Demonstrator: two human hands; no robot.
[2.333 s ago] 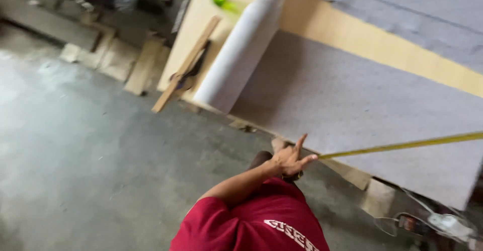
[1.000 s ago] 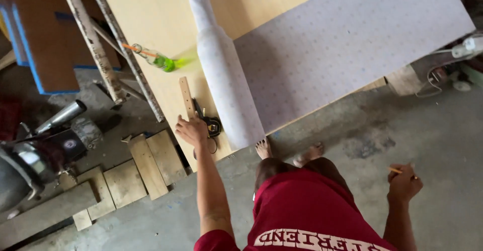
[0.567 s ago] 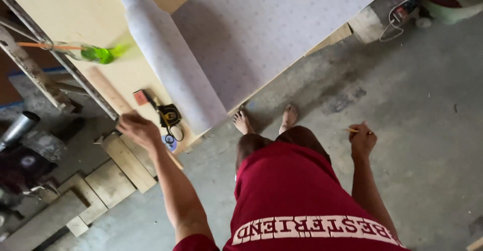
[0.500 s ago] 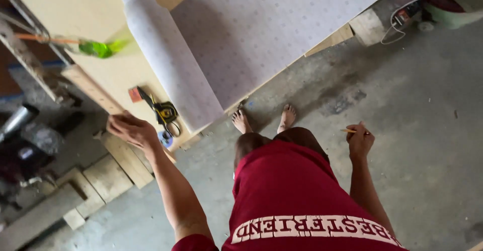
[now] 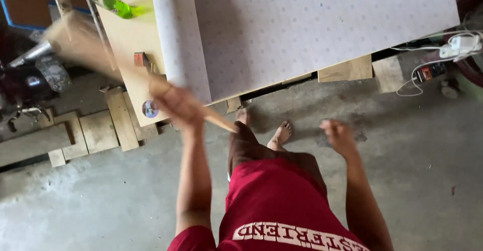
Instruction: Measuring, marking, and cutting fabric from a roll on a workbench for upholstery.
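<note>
The left hand [image 5: 177,104] is closed around a long wooden strip [image 5: 126,75], gripping it near one end. A short stub of the strip pokes out past the fist toward the person's bare feet [image 5: 282,133], while the long part runs up and away to the left, blurred, over the edge of the plywood board [image 5: 132,55]. So its long axis lies slantwise across the board's near corner, and nearly all of it is on the far side of the grip.

The right hand [image 5: 338,135] hangs well apart from the strip, out over the concrete floor [image 5: 100,205], fingers curled loosely; blur hides whether it holds anything small.

On the board, just beside the left hand, lies a roll of pale dotted sheet [image 5: 180,39], unrolled across the board to the right. A green bottle [image 5: 118,4] lies at the board's far left edge.
</note>
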